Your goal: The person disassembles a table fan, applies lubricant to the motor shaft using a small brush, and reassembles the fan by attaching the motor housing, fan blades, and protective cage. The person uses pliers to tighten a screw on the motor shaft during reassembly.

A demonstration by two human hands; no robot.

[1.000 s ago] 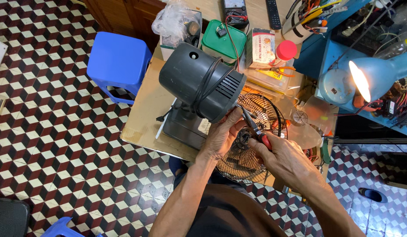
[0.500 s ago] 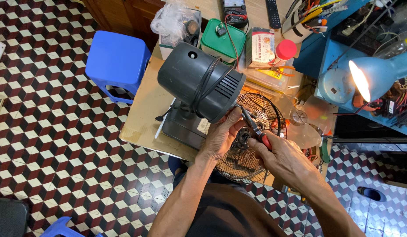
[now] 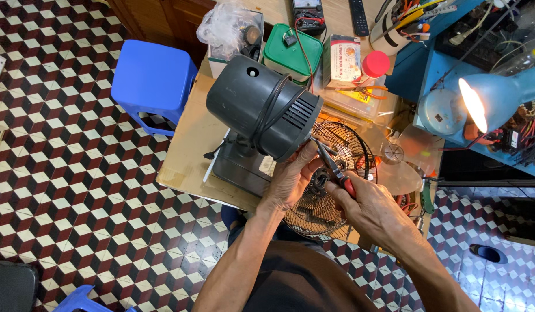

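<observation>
On the table (image 3: 186,156), a dark fan motor (image 3: 261,110) lies tilted, its front against the wire grille (image 3: 336,173). The left hand (image 3: 290,179) cups the motor's front edge, fingers curled around it. The right hand (image 3: 371,211) has its fingers closed on red-handled pliers (image 3: 334,167), whose tip points at the motor shaft; a lit blue lamp (image 3: 487,101) stands to the right.

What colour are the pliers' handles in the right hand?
Red, on the pliers; head view.

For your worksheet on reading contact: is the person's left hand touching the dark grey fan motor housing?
Touching. The head view shows the left hand with its fingers pressed against the front rim of the fan motor housing, no gap visible between them.
</observation>
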